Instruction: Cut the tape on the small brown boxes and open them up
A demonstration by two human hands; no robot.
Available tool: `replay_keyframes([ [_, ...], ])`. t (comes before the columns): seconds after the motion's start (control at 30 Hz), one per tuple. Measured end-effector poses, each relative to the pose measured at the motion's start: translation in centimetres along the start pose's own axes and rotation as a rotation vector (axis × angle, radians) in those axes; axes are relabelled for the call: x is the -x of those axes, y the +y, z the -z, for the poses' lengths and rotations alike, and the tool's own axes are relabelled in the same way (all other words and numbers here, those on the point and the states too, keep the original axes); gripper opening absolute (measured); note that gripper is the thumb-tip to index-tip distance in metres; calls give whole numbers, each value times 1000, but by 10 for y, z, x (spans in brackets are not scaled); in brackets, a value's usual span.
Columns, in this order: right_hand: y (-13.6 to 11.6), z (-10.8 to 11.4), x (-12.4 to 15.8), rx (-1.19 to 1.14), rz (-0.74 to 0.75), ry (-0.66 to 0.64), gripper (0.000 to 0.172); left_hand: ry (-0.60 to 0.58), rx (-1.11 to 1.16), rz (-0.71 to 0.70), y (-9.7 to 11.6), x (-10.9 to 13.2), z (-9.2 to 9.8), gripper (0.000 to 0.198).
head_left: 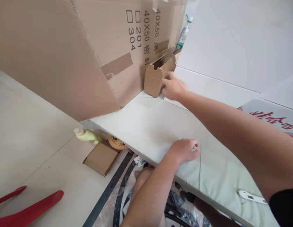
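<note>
My right hand [174,87] reaches to a small open-topped cardboard box [153,81] with notched end flaps. Its fingers are apart and at the box's near right side; I cannot tell whether they press on it. The small box stands on the pale cloth-covered bench [146,116], against a large carton [99,47]. Lower down, my left hand [185,149] rests over the bench cloth, close to a seam. Its fingers are loosely curled, and nothing shows in them.
A plastic bottle [183,36] stands behind the small box, beside white panels [231,47]. A white box with red lettering [276,115] is at right. A white device [251,197] lies on the cloth. Below are a yellow bottle [88,135], a brown carton [101,157] and red straps [37,206].
</note>
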State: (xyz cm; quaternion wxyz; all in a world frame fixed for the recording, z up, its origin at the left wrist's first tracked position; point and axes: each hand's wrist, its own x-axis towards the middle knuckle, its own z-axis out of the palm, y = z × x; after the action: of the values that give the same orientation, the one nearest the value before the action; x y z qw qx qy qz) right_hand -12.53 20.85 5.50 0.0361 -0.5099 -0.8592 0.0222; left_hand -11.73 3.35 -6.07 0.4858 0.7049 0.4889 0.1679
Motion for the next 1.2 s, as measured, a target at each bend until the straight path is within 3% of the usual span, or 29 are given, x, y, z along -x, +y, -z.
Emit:
replay_keyframes([
  [0.1, -16, 3, -42, -32, 36, 40, 36, -11, -17, 11, 0, -3, 3, 27],
  [0.17, -19, 3, -55, -21, 14, 24, 36, 13, -7, -15, -2, -5, 6, 23],
  [0.2, -19, 2, -56, -13, 9, 27, 35, 50, 20, -50, -4, -5, 10, 17],
  [0.27, -15, -1, -48, -4, 28, 59, 33, 239, 130, -156, -9, -2, 22, 5],
  [0.3, -12, -3, -37, -7, 55, 82, 33, 416, 219, -215, -12, 1, 30, 6],
  [0.43, 14, -16, 42, -62, 205, 206, 31, 1507, 506, -225, -29, 17, 62, 12],
  [0.47, 24, -18, 71, -76, 219, 249, 29, 1684, 552, -216, -33, 21, 68, 13],
  [0.5, 35, -20, 102, -74, 234, 301, 27, 1785, 596, -220, -37, 23, 71, 14],
  [0.53, 46, -20, 136, -56, 245, 375, 25, 1811, 636, -221, -40, 24, 73, 13],
  [0.57, 57, -20, 171, -28, 262, 441, 23, 1785, 675, -212, -42, 24, 73, 12],
  [0.63, 76, -15, 242, 48, 307, 488, 20, 1601, 718, -172, -42, 21, 70, 10],
  [0.73, 91, -5, 333, 0, 409, 457, 15, 1189, 705, -167, -31, 10, 61, 29],
  [0.83, 91, 3, 390, -62, 420, 428, 18, 735, 684, -279, -9, -4, 48, 51],
  [0.9, 89, 4, 406, -70, 374, 404, 20, 491, 643, -344, 8, -15, 37, 62],
  [0.97, 87, 3, 410, -93, 347, 362, 18, 356, 554, -378, 25, -24, 27, 71],
  [1.13, 79, 1, 399, -223, 428, 343, 22, 158, 418, -446, 63, -27, 12, 95],
  [1.2, 75, 4, 398, -250, 434, 380, 23, 166, 381, -463, 73, -22, 10, 99],
])
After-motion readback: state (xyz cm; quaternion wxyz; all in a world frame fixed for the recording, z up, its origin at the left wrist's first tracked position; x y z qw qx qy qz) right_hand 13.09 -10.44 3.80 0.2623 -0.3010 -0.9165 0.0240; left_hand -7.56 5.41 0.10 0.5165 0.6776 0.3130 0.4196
